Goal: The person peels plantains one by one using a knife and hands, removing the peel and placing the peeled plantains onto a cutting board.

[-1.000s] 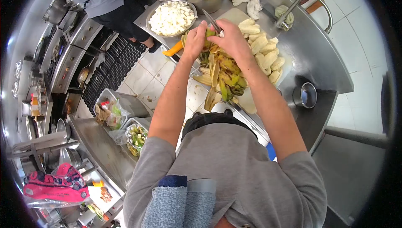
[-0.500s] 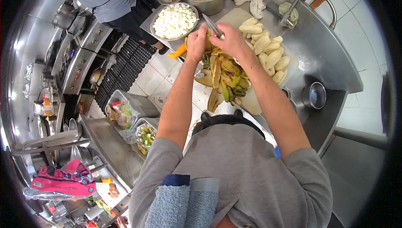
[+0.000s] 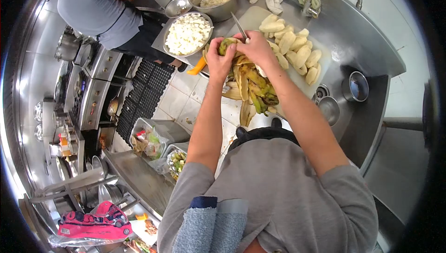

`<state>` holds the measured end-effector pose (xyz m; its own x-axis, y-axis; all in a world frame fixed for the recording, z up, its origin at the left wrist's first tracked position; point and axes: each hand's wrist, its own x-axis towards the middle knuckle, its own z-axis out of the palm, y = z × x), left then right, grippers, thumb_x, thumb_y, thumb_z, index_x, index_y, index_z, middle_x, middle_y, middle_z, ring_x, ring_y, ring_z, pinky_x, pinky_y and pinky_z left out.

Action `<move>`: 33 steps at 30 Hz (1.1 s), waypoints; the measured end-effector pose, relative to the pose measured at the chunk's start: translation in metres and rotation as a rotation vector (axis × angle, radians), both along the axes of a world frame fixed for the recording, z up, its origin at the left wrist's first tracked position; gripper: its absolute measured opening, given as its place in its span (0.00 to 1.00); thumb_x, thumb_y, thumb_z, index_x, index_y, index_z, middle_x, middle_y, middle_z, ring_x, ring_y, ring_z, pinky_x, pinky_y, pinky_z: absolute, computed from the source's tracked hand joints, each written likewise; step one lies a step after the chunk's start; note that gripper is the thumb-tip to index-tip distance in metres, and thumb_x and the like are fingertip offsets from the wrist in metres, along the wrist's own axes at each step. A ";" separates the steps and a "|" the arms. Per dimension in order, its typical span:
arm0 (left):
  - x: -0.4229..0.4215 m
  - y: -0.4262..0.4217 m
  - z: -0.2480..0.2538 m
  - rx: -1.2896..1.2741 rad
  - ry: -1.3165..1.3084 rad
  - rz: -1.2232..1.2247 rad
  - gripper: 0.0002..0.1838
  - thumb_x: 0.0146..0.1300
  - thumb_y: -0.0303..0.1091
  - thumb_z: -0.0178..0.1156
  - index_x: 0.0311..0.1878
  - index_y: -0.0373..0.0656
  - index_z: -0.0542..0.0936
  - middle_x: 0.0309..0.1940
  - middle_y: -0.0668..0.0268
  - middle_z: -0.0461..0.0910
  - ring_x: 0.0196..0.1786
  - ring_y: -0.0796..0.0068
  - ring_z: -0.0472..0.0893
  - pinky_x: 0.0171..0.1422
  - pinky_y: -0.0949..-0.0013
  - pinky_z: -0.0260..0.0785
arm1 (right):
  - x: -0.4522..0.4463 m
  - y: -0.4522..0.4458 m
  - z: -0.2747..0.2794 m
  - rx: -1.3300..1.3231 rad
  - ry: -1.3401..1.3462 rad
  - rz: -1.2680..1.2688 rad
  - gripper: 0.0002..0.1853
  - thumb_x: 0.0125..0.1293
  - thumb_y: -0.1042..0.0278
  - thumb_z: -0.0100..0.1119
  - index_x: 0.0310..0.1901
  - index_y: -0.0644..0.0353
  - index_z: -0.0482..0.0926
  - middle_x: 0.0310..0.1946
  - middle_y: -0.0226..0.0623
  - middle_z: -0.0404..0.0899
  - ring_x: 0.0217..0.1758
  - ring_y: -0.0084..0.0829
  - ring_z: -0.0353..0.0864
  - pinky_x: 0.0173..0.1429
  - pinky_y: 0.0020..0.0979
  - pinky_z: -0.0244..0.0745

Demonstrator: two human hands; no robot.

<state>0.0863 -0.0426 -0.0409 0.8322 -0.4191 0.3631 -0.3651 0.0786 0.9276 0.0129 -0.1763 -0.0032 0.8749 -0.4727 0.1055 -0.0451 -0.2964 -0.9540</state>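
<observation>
My left hand is closed around a green-yellow plantain, its end showing above the fingers. Close beside it, my right hand grips a knife with the blade pointing up and away; its handle is mostly hidden. The right thumb appears to touch the plantain. Below both hands lies a heap of green and brown plantain peels, some hanging over the counter's near edge. Peeled plantains are piled to the right on a white cutting board.
A bowl of pale cut cubes and a deep metal pot stand beyond my left hand. To the right are a faucet and a metal cup. Bins stand below left. A co-worker stands at far left.
The view has shifted, bringing more of the co-worker into frame. My hands have turned slightly, and more of the plantain shows in my left hand. The knife stays in my right hand.
</observation>
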 end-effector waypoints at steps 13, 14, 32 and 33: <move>-0.007 0.021 0.011 0.068 0.062 -0.068 0.19 0.73 0.34 0.62 0.60 0.31 0.76 0.47 0.66 0.82 0.46 0.82 0.78 0.51 0.75 0.72 | 0.004 0.005 0.002 0.058 0.020 0.047 0.16 0.58 0.69 0.62 0.48 0.68 0.81 0.32 0.40 0.85 0.36 0.31 0.84 0.46 0.33 0.78; -0.011 0.021 0.016 0.052 0.086 -0.040 0.19 0.74 0.35 0.61 0.60 0.31 0.76 0.47 0.67 0.82 0.46 0.82 0.78 0.51 0.76 0.72 | 0.004 0.007 0.005 0.127 0.080 0.067 0.18 0.58 0.68 0.63 0.49 0.68 0.81 0.33 0.41 0.85 0.35 0.31 0.84 0.45 0.33 0.78; 0.004 0.018 0.000 -0.374 0.506 -0.151 0.19 0.74 0.37 0.60 0.59 0.32 0.77 0.48 0.66 0.82 0.47 0.81 0.78 0.53 0.75 0.70 | 0.019 0.047 0.006 -0.291 0.251 -0.141 0.20 0.54 0.65 0.62 0.50 0.60 0.75 0.44 0.52 0.84 0.52 0.54 0.83 0.54 0.49 0.78; 0.003 0.018 -0.002 -0.398 0.518 -0.158 0.19 0.75 0.37 0.59 0.59 0.32 0.77 0.48 0.66 0.82 0.47 0.81 0.77 0.54 0.75 0.70 | 0.017 0.048 0.009 -0.310 0.252 -0.153 0.20 0.54 0.66 0.62 0.50 0.60 0.75 0.44 0.52 0.84 0.52 0.54 0.83 0.54 0.49 0.78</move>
<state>0.0898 -0.0245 -0.0429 0.8799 -0.4674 0.0854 0.1634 0.4665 0.8693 0.0299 -0.1279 0.0057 0.8135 -0.5790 0.0548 -0.3317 -0.5393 -0.7740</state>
